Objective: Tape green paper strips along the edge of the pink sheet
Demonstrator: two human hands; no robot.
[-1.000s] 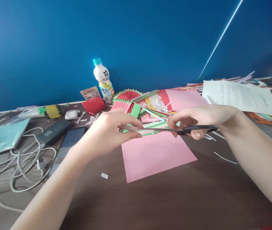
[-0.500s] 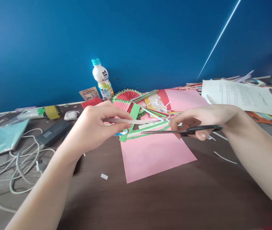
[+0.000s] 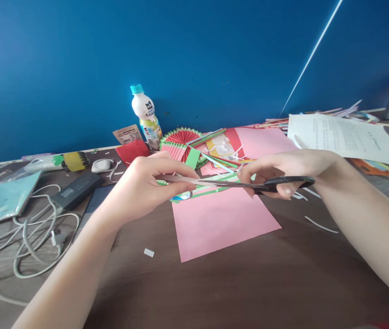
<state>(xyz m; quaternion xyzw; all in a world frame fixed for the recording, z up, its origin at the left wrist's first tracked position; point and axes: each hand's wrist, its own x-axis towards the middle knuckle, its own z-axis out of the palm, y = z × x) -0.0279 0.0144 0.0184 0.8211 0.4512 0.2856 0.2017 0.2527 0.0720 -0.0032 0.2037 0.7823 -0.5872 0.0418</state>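
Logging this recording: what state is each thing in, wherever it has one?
Left hand: closed, pinching the white strip
Right hand: closed on the scissors' handles
White strip: held off the table, near the blades
Scissors: held; blade opening unclear
Pink sheet: flat, partly covered
Bottle: capped, standing
Red-and-green pleated paper: fanned open
USB plug: unplugged
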